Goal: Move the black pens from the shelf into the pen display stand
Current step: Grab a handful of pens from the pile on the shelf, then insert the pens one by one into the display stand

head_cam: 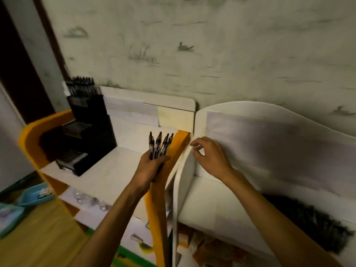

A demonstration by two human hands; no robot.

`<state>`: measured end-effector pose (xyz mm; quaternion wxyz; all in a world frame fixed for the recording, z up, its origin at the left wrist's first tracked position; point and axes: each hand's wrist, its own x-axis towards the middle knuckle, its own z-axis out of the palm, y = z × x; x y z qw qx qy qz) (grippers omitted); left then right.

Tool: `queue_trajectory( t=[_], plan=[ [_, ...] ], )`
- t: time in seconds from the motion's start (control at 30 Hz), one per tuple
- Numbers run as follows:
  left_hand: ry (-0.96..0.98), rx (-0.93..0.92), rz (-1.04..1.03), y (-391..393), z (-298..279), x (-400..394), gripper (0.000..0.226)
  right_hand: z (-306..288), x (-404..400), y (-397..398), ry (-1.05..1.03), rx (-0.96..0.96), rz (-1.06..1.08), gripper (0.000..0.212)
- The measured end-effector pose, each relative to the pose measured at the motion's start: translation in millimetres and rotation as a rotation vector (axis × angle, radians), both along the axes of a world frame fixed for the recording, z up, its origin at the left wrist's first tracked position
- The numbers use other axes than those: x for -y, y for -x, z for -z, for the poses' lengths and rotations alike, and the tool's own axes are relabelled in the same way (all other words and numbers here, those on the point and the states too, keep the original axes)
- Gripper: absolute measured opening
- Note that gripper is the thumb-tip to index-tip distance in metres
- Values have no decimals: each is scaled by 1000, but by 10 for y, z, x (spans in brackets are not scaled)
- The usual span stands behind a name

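Several black pens are already seen standing in the top tier of the tall black tiered plastic pen display stand (86, 124) at the left, which sits on the white top of an orange-edged shelf unit (107, 176). The lower tiers of that stand appear as perforated rows with no pens visible in them, so the filling is judged to be only partly done.

Moving right, a bundle of black clip-top pens (159, 145) is held upright in the left hand (152, 168), whose fingers are curled tightly round the barrels; the pen tops fan out above the fist. The bundle is well apart from the stand and has not yet been set into any slot.

Further right, the right hand (210, 158) hovers by the edge of the white curved shelf divider (185, 170), its fingers loosely bent and parted, holding nothing.

At the far right, a blurred dark heap of remaining black pens (312, 226) lies on the white shelf (204, 205), so much of the task is judged still to be left.
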<state>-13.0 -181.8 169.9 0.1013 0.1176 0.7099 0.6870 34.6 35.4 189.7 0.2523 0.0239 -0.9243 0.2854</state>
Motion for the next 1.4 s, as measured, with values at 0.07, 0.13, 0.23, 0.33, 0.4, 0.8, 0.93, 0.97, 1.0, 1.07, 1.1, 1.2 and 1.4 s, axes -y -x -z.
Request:
queue_trajectory(
  t=[0.07,0.13,0.23,0.33,0.4,0.8,0.93,0.97,1.0,1.07,1.1,1.2,1.4],
  plan=[
    [-2,-16,-23,121,-73,448,18,-106,384,140,-22,-10,-40,19],
    [8,-53,-51,246,-145,893,26,-179,765,277,-36,-17,-54,20],
    [-11,-74,-131,414,-246,1529,26,-225,1326,471,-68,-30,-45,19],
    [-44,-78,-201,571,-295,2112,20,-228,1824,673,-116,-27,-52,20],
    [-45,-94,-208,654,-317,2462,20,-222,2105,811,-113,-20,-38,19],
    [-41,-152,-203,1572,-347,3591,27,-349,3048,1742,-38,1,22,19],
    [-114,-159,-190,2089,-347,3785,19,-331,3202,2226,-26,-16,54,18],
    [-126,-162,-203,2229,-347,3831,18,-324,3234,2356,-19,-19,62,18],
    [-132,-165,-215,2371,-351,3878,20,-317,3263,2490,-12,-23,68,18],
    [-112,-183,-214,2671,-350,3977,28,-295,3312,2746,-2,-22,79,17],
    [-96,-196,-213,2825,-360,4024,31,-284,3333,2868,0,-19,86,17],
    [-75,-190,-241,3311,-424,4128,33,-271,3368,3214,-13,-10,107,16],
    [-68,-224,-151,4024,-532,4079,35,-349,3431,3677,-95,-71,177,13]
  ],
)
